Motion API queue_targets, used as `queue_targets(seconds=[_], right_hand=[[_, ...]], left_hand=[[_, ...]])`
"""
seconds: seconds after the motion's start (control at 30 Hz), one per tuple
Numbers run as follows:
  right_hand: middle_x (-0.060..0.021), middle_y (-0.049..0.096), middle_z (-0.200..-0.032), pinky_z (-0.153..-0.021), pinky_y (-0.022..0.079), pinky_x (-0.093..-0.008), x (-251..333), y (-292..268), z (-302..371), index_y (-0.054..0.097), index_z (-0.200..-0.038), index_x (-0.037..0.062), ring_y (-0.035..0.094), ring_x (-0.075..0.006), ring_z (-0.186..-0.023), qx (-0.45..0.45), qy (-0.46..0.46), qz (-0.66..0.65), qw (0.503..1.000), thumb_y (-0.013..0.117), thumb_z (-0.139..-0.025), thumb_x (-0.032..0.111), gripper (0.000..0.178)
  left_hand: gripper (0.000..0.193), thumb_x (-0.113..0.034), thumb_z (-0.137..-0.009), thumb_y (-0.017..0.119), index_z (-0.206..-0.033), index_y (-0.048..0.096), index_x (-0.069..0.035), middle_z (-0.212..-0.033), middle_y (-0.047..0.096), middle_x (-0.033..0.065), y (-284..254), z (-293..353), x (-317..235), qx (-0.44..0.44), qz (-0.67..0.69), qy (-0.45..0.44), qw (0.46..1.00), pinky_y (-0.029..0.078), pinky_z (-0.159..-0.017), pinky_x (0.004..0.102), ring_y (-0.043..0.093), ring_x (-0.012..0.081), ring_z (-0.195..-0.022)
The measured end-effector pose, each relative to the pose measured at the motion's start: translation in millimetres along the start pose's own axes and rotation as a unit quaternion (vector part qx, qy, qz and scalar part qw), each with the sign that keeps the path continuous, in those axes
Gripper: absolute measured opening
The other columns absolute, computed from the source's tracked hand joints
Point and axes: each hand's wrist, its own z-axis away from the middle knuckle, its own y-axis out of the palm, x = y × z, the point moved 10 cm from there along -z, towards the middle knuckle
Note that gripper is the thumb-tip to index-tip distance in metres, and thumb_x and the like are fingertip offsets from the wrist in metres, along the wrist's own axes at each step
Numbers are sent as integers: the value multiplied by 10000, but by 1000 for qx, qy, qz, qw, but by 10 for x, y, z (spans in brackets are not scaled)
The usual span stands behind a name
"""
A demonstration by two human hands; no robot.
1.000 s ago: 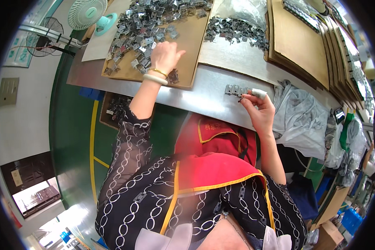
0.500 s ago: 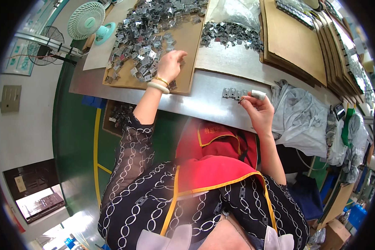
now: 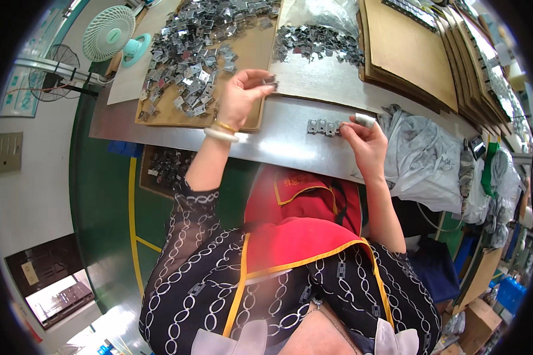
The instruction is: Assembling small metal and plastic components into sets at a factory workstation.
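In the head view, the only one, the work looks, as far as one can judge, to be at an early point: a short row of metal pieces (image 3: 322,127) lies lined up side by side on the bare front of the tabletop (image 3: 278,142), while most of the parts lie loose. The biggest share is the large heap (image 3: 189,74) spread over a cardboard sheet (image 3: 247,62) on the left, and a darker heap (image 3: 318,44) lies farther back, beyond the row. The left hand (image 3: 238,102) is over the right edge of that sheet, thumb and fingers pinched together on a small metal piece (image 3: 270,83), which is clear of the heap and not yet in the row. The right hand (image 3: 368,142), with a white wrap (image 3: 365,120) on one finger, is at the row's right end, its fingers nearly closed there; whether they grip the end piece or only touch it, I cannot tell. Just right of that hand lies a bunched grey cloth (image 3: 423,142). Below the tabletop, a box (image 3: 150,177) holds more parts; whether they belong to this work is unclear.
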Motion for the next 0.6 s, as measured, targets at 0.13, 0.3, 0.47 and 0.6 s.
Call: queue_targets(seconds=[0.13,0.3,0.47,0.6], right_hand=[[-124,767,-996,-797,555,-256,149,174,-49,642,-1194,-17,711,-129,-881,-15,11,24,1000,776,-906,39,323],[-90,773,-961,-746,541,-228,380,255,-9,654,-1180,-16,697,-97,-837,-76,-85,38,993,799,-887,44,332],[-84,779,-982,-726,547,-238,562,296,147,672,-1152,-24,675,-75,-789,-107,-196,105,969,821,-852,23,338],[-105,780,-987,-718,563,-252,647,358,239,675,-1147,-16,693,-96,-795,-107,-266,133,949,830,-836,16,349]], left_hand=[[371,46,-842,783,-1195,700,-28,-1135,752,75,530,434,-119,-7,-110,58,992,579,-910,297,703,145,-1029],[379,32,-784,807,-1144,739,-59,-1121,753,108,964,763,-256,-19,-281,177,943,587,-890,322,724,212,-1010],[336,-2,-788,789,-1113,728,-61,-1097,752,120,1113,895,-257,-27,-336,227,914,592,-839,364,731,286,-976],[318,0,-799,776,-1106,712,-50,-1108,751,124,1188,934,-212,-33,-341,237,909,599,-826,373,732,293,-975]])
